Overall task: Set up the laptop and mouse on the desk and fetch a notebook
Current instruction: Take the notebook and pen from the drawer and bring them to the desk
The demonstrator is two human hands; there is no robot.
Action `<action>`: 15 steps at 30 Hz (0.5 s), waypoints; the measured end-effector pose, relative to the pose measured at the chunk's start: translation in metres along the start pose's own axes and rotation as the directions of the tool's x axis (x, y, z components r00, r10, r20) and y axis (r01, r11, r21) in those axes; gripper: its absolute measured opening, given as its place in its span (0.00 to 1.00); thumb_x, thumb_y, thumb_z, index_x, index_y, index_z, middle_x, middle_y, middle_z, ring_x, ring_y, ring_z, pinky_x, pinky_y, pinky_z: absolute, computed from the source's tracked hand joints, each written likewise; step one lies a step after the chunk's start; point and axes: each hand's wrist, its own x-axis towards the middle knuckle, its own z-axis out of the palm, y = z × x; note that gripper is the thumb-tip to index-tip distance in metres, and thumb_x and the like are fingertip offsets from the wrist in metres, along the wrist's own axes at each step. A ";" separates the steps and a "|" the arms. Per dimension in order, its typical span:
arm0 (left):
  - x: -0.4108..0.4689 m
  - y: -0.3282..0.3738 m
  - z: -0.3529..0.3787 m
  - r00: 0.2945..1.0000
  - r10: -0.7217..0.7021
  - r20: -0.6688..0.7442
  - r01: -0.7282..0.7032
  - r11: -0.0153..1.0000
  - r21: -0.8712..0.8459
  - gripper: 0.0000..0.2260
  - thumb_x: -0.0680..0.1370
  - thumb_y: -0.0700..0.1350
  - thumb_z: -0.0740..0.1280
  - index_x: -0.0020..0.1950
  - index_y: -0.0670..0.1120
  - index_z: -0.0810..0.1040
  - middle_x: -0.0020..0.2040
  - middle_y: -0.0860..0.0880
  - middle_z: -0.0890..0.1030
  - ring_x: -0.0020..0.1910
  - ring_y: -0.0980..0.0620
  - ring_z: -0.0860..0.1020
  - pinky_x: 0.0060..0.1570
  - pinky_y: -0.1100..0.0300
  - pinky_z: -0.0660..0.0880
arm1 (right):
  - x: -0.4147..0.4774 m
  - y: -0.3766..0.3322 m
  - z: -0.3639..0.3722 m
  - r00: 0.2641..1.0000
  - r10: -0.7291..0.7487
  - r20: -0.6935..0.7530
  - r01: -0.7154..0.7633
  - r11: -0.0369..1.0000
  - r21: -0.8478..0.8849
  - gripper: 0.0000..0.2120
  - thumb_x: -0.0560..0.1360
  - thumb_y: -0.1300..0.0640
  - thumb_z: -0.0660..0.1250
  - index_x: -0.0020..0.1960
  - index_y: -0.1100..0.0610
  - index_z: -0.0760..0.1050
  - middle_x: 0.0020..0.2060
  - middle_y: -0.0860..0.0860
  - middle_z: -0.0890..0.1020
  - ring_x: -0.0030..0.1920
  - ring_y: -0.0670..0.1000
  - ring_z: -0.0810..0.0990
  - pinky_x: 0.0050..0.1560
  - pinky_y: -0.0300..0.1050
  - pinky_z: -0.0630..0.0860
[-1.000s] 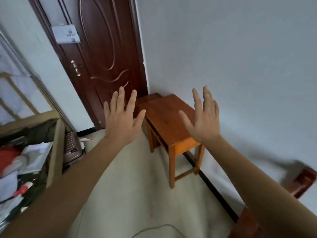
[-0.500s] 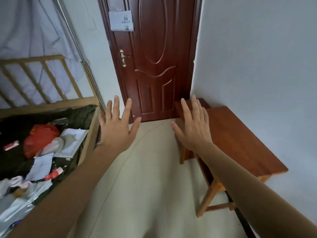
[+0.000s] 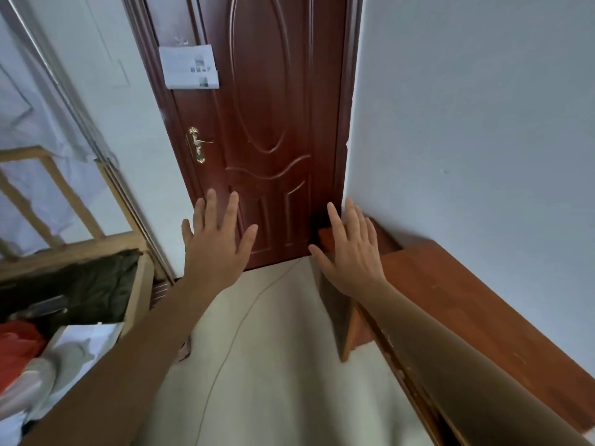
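Note:
Both my hands are stretched out in front of me, backs up, fingers spread, holding nothing. My left hand [image 3: 217, 241] hovers before the lower part of a dark red door [image 3: 273, 130]. My right hand [image 3: 349, 254] is over the near left end of a bare reddish wooden desk [image 3: 467, 304] that stands along the right wall. No laptop, mouse or notebook is in view.
A wooden-framed bed [image 3: 135, 294] at the left holds dark bedding, a red bag [image 3: 19, 346], white papers and cloth. A thin cable [image 3: 238, 326] trails across the pale floor between bed and desk. A paper sheet [image 3: 190, 67] is stuck on the door.
The view has swung left and moved closer to the door; the desk has slid to the right edge. Both hands stay spread and empty.

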 end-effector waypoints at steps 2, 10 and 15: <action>0.039 0.005 0.033 0.999 0.026 0.021 -0.026 1.000 -0.009 0.31 0.80 0.64 0.50 0.80 0.50 0.56 0.79 0.39 0.56 0.77 0.37 0.56 0.70 0.33 0.60 | 0.037 0.020 0.023 0.999 0.031 -0.014 -0.031 0.999 -0.008 0.39 0.80 0.32 0.53 0.82 0.48 0.41 0.82 0.56 0.45 0.82 0.57 0.45 0.77 0.54 0.40; 0.206 0.028 0.145 0.988 0.133 0.078 -0.136 0.990 0.024 0.31 0.81 0.64 0.50 0.81 0.51 0.54 0.80 0.40 0.54 0.78 0.38 0.55 0.70 0.33 0.60 | 0.197 0.097 0.103 0.998 0.063 -0.019 -0.063 0.998 -0.008 0.38 0.81 0.33 0.52 0.82 0.48 0.41 0.82 0.58 0.45 0.82 0.59 0.46 0.79 0.58 0.46; 0.321 0.047 0.181 0.981 0.182 0.063 -0.183 0.983 0.025 0.31 0.81 0.63 0.50 0.81 0.52 0.51 0.81 0.41 0.52 0.79 0.40 0.52 0.73 0.36 0.57 | 0.311 0.150 0.121 0.988 0.132 -0.078 -0.133 0.991 -0.007 0.38 0.80 0.34 0.55 0.82 0.49 0.45 0.81 0.60 0.50 0.81 0.62 0.51 0.79 0.62 0.53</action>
